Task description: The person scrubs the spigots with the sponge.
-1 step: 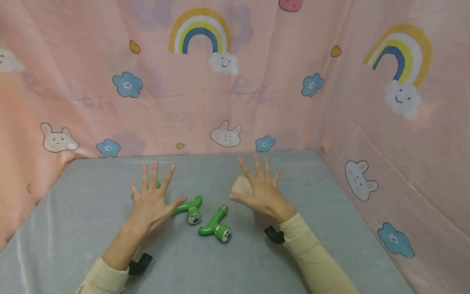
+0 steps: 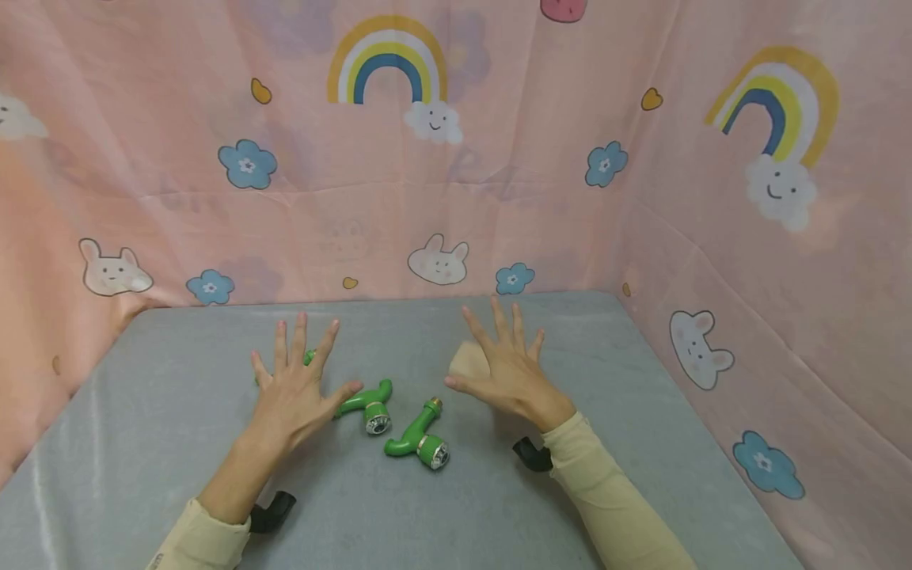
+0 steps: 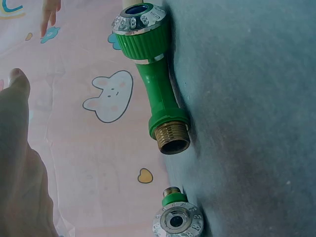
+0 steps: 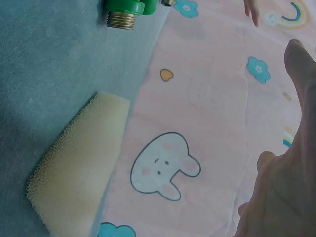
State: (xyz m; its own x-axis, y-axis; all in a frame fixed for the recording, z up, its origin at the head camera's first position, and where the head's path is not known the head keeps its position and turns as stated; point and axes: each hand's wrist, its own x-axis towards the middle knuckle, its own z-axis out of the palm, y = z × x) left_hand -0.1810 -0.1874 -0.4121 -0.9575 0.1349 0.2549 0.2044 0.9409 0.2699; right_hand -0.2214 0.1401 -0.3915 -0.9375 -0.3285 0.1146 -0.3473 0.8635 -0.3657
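Both hands hover with fingers spread and nothing in them. My left hand (image 2: 290,402) is over the left part of the grey surface and partly hides a green faucet (image 2: 309,357) behind its fingers. Beside its thumb lies a second green faucet (image 2: 375,410) with a silver knob end. A third green faucet (image 2: 416,440), with a brass threaded end, lies between the hands; the left wrist view shows a faucet (image 3: 157,89) close up. Behind the thumb side of my right hand (image 2: 514,378) is a cream sponge (image 2: 468,360), whole side visible as a porous block (image 4: 81,168) in the right wrist view.
The grey cloth-covered table (image 2: 442,522) meets a pink printed curtain (image 2: 499,222) at the back and on both sides. A black curved piece (image 2: 273,512) sits under the left wrist, and another black piece (image 2: 533,455) under the right.
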